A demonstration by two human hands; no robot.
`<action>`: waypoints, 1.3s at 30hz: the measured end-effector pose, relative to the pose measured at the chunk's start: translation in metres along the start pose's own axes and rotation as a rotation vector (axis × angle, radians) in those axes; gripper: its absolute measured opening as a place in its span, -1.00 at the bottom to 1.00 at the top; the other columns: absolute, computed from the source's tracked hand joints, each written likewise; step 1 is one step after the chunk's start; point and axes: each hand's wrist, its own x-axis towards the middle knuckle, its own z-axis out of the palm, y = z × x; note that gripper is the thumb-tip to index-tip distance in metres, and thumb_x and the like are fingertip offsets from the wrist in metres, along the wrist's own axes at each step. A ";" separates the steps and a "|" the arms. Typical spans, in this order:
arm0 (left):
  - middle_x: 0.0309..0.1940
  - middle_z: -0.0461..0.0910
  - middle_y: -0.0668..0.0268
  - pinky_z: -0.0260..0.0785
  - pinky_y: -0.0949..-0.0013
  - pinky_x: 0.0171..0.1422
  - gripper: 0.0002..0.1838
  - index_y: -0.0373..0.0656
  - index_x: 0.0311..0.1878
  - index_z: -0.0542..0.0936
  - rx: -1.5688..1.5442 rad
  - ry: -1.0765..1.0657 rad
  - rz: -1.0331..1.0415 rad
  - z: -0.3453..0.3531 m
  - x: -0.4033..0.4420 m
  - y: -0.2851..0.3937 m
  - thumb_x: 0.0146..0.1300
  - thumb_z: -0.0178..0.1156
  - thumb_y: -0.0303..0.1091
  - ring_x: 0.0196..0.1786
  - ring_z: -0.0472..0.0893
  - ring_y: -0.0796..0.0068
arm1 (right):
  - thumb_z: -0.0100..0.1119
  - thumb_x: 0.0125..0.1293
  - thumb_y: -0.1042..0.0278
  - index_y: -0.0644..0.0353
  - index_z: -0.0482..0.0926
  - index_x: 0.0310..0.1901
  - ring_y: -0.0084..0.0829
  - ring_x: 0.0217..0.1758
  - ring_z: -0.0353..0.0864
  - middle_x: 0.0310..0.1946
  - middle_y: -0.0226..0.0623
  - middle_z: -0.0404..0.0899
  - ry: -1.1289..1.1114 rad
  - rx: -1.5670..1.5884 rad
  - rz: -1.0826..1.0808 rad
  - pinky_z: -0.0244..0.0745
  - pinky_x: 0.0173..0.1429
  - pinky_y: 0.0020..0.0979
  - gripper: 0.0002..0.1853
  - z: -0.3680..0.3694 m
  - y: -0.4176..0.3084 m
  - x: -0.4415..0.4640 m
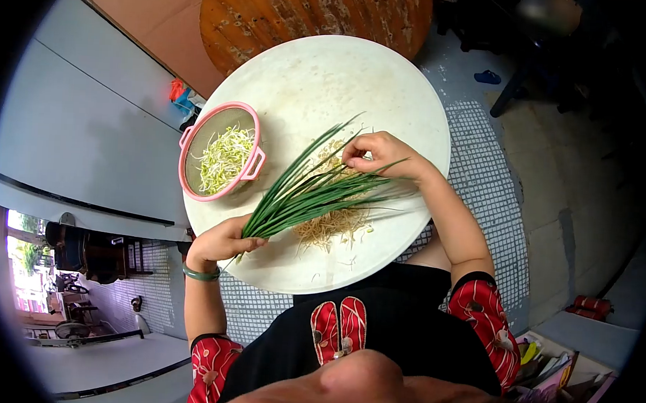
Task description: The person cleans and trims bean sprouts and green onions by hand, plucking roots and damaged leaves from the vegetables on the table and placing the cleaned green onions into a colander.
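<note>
A bunch of long green chives [305, 201] fans out above the round white table. My left hand [224, 240], with a green bangle at the wrist, is closed around the stem ends at the lower left. Near the leafy tips, my right hand [372, 152] pinches with thumb and forefinger at what looks like a chive leaf; the exact hold is too small to make out. Under the chives lies a loose pile of thin brownish root trimmings [329, 230]. To the left, a pink-rimmed colander [186, 159] holds bean sprouts [225, 158] with pale stems and yellow-green heads.
The white round table [321, 72] has a few scattered bits on its near side. A worn wooden round table [309, 14] stands behind it. A box of assorted items [546, 362] sits at the lower right, and a blue slipper [487, 77] lies on the floor.
</note>
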 end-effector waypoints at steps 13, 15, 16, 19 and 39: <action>-0.29 0.51 0.43 0.37 0.50 -0.16 -0.60 -0.29 0.17 0.43 0.014 -0.010 0.009 -0.003 0.000 0.002 0.26 0.19 -0.48 -0.28 0.42 0.65 | 0.05 0.42 0.37 0.28 0.51 0.15 -0.54 0.15 0.48 0.07 -0.29 0.57 -0.260 0.670 0.261 0.37 0.24 -0.50 -0.67 0.025 0.031 0.006; -0.30 0.50 0.43 0.35 0.52 -0.19 -0.61 -0.29 0.14 0.44 -0.051 0.011 -0.002 -0.006 -0.002 -0.002 0.24 0.19 -0.49 -0.30 0.41 0.66 | 0.03 0.42 0.39 0.28 0.50 0.16 -0.52 0.17 0.48 0.08 -0.28 0.56 -0.277 0.703 0.187 0.38 0.25 -0.50 -0.67 0.029 0.049 0.006; -0.31 0.50 0.44 0.34 0.53 -0.21 -0.63 -0.29 0.12 0.45 -0.071 0.020 -0.010 -0.008 -0.003 -0.003 0.23 0.19 -0.50 -0.31 0.41 0.67 | 0.06 0.38 0.47 0.30 0.52 0.14 -0.50 0.19 0.49 0.10 -0.26 0.55 -0.287 0.547 0.202 0.40 0.26 -0.50 -0.68 0.024 0.042 0.004; -0.35 0.49 0.41 0.34 0.49 -0.21 -0.79 -0.28 -0.10 0.49 -0.115 0.060 -0.031 -0.007 -0.004 -0.002 0.22 0.21 -0.48 -0.31 0.44 0.61 | 0.09 0.34 0.53 0.30 0.53 0.12 -0.50 0.14 0.53 0.08 -0.27 0.57 -0.235 0.520 0.229 0.45 0.22 -0.51 -0.68 0.022 0.048 0.007; -0.37 0.44 0.35 0.27 0.53 -0.35 -0.76 -0.28 -0.02 0.44 -0.439 0.039 -0.067 -0.003 0.025 -0.017 0.24 0.12 -0.56 -0.44 0.39 0.61 | 0.00 0.33 0.31 0.37 0.61 -0.19 -0.54 -0.34 0.54 -0.37 -0.30 0.65 0.252 0.567 0.278 0.46 -0.20 -0.50 -0.72 0.032 0.071 0.019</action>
